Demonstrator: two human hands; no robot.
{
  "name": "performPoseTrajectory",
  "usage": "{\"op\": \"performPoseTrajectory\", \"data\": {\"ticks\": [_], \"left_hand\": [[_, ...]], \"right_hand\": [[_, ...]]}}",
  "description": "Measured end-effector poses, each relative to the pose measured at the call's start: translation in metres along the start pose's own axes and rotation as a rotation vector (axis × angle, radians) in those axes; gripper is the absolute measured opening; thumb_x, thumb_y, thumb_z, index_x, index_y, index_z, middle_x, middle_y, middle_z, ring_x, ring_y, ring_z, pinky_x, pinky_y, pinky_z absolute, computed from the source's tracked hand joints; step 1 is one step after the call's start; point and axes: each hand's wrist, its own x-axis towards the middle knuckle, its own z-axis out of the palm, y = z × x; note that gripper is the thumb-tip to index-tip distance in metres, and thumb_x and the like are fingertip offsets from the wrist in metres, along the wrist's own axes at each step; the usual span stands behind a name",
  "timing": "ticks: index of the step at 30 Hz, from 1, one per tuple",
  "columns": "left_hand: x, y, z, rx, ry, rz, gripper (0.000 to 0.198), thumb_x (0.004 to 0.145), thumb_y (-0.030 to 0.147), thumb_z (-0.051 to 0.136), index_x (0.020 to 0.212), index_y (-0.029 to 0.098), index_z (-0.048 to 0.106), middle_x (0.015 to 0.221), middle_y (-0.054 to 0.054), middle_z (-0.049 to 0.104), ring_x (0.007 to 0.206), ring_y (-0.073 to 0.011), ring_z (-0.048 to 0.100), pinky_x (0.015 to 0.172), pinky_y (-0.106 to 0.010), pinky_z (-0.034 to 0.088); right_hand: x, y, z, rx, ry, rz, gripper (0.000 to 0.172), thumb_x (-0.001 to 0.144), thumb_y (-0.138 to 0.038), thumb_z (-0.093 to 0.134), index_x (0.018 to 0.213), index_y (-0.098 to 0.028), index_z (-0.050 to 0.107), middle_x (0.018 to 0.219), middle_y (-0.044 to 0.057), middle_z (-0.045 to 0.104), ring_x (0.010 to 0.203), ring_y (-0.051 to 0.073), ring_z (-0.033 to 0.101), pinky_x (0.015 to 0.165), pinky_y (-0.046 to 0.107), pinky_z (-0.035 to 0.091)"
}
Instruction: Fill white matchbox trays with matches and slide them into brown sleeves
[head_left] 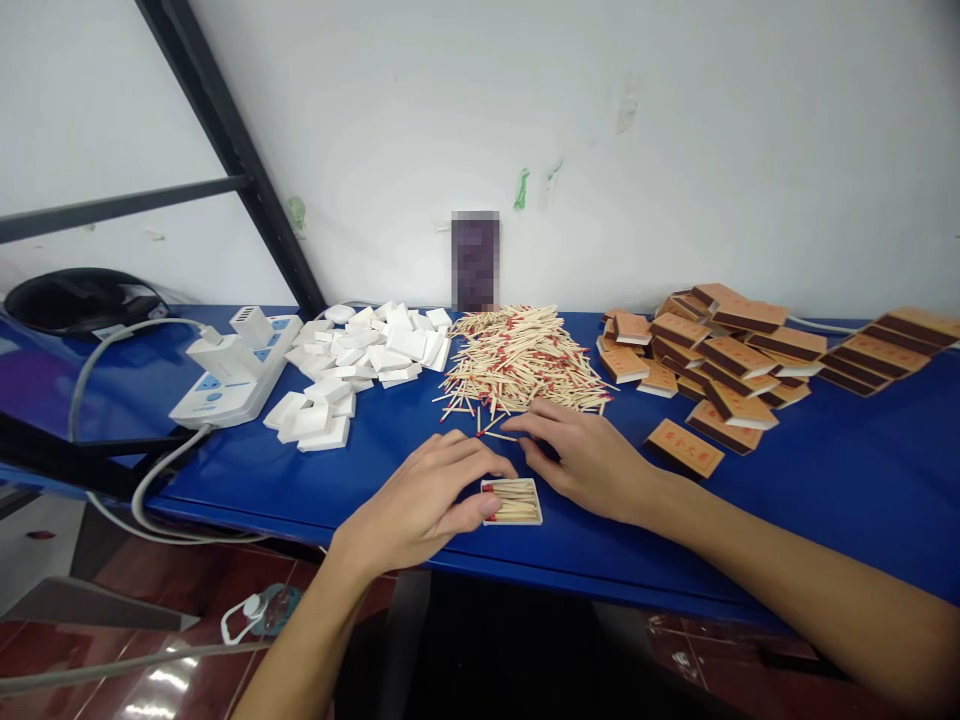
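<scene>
A small white matchbox tray (539, 502) with red-tipped matches (516, 491) in it lies near the table's front edge. My left hand (427, 490) curls around its left side, thumb over the match heads and index finger at the far rim. Just beyond the tray, my right hand (581, 455) has its thumb and index finger close together at the end of a single match (499, 436), which points left with its red head. Behind both hands rises a large heap of loose matches (525, 355), a few of them strewn at its near edge.
White empty trays (390, 345) are piled at the left, beside a power strip (232, 385) with plugs and cables. Orange-brown matchbox sleeves (735, 355) lie heaped at the right. A blurred dark rectangle (476, 262) stands against the wall. The blue table (420, 410) carries everything.
</scene>
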Motion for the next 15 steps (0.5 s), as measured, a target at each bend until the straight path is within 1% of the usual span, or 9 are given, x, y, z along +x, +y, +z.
{"op": "performPoseTrajectory", "data": {"ticks": [2, 4, 8, 10, 12, 15], "left_hand": [[-0.001, 0.001, -0.001, -0.019, -0.006, 0.004, 0.033, 0.105, 0.039, 0.033, 0.115, 0.022, 0.059, 0.114, -0.006, 0.066, 0.105, -0.0219, 0.056, 0.102, -0.038, 0.04], [-0.004, 0.003, -0.002, -0.028, 0.005, -0.017, 0.034, 0.106, 0.038, 0.029, 0.115, 0.023, 0.059, 0.115, -0.005, 0.066, 0.108, -0.0215, 0.056, 0.106, -0.04, 0.037], [-0.009, 0.006, -0.001, -0.028, 0.029, -0.073, 0.035, 0.106, 0.035, 0.026, 0.114, 0.025, 0.058, 0.117, -0.003, 0.066, 0.113, -0.0209, 0.056, 0.114, -0.042, 0.03], [-0.01, 0.005, 0.0, -0.038, 0.048, -0.092, 0.035, 0.105, 0.036, 0.026, 0.115, 0.025, 0.058, 0.119, -0.002, 0.065, 0.116, -0.0213, 0.055, 0.116, -0.043, 0.026], [-0.011, 0.003, 0.001, -0.065, 0.096, -0.103, 0.038, 0.105, 0.038, 0.024, 0.117, 0.025, 0.058, 0.12, -0.002, 0.064, 0.115, -0.0218, 0.055, 0.117, -0.044, 0.024], [-0.009, 0.0, 0.001, -0.092, 0.185, -0.129, 0.046, 0.104, 0.038, 0.017, 0.114, 0.024, 0.06, 0.116, -0.003, 0.065, 0.106, -0.0228, 0.057, 0.11, -0.045, 0.031]], "right_hand": [[0.001, 0.001, 0.0, -0.024, -0.027, 0.011, 0.033, 0.097, -0.016, 0.042, 0.122, -0.021, 0.063, 0.105, 0.008, 0.065, 0.089, 0.02, 0.063, 0.075, 0.031, 0.046], [0.003, 0.0, -0.001, -0.067, -0.072, 0.028, 0.04, 0.096, -0.013, 0.041, 0.132, -0.022, 0.058, 0.108, 0.009, 0.064, 0.09, 0.021, 0.063, 0.073, 0.031, 0.046], [0.005, -0.003, -0.004, -0.119, -0.146, 0.031, 0.045, 0.096, -0.012, 0.041, 0.138, -0.024, 0.055, 0.104, 0.009, 0.063, 0.088, 0.021, 0.063, 0.068, 0.029, 0.045], [0.005, -0.003, -0.006, -0.101, -0.158, -0.01, 0.046, 0.097, -0.013, 0.041, 0.139, -0.026, 0.055, 0.102, 0.008, 0.061, 0.085, 0.02, 0.062, 0.066, 0.028, 0.044], [0.004, 0.0, -0.008, -0.08, -0.167, -0.06, 0.045, 0.097, -0.013, 0.041, 0.136, -0.027, 0.058, 0.098, 0.007, 0.06, 0.08, 0.019, 0.061, 0.064, 0.028, 0.044], [0.003, 0.004, -0.01, -0.044, -0.171, -0.116, 0.038, 0.097, -0.014, 0.042, 0.125, -0.025, 0.066, 0.095, 0.006, 0.059, 0.077, 0.018, 0.06, 0.066, 0.029, 0.045]]}}
